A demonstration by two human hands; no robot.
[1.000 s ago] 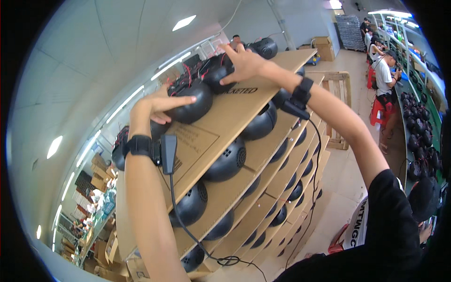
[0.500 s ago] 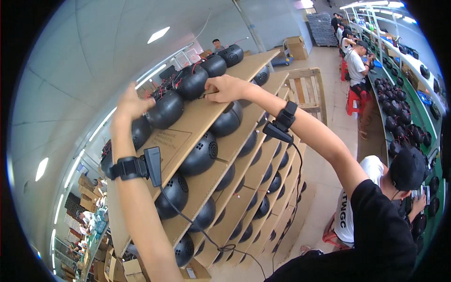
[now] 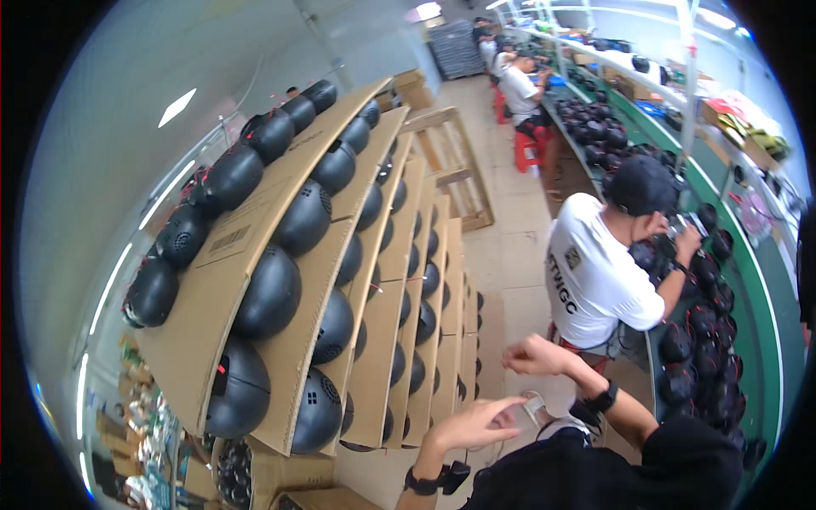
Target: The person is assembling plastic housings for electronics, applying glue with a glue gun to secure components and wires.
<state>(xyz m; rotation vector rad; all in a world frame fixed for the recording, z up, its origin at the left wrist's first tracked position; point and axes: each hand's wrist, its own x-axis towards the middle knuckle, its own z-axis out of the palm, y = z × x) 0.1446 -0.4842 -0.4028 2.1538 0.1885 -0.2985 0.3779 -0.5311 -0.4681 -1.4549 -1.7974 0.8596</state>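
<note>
My left hand (image 3: pixel 478 422) is down in front of my chest with its fingers stretched out and nothing in it. Just above it, my right hand (image 3: pixel 534 355) has loosely curled fingers and also holds nothing. Both wrists carry black bands. To the left of my hands rises a tall stack of cardboard sheets (image 3: pixel 255 255) with rows of black helmets (image 3: pixel 270 293) between the layers. More black helmets (image 3: pixel 231 177) lie along the top sheet. Neither hand touches the stack.
A person in a white shirt and black cap (image 3: pixel 599 272) works at a green bench (image 3: pixel 722 229) covered with black helmets on the right. Another person sits farther back on a red stool (image 3: pixel 527 151). A wooden pallet (image 3: pixel 455 166) leans behind the stack.
Both my hands have come off the helmets on top of the stack and dropped down to my chest. My view has swung right and downward, toward the bench.
</note>
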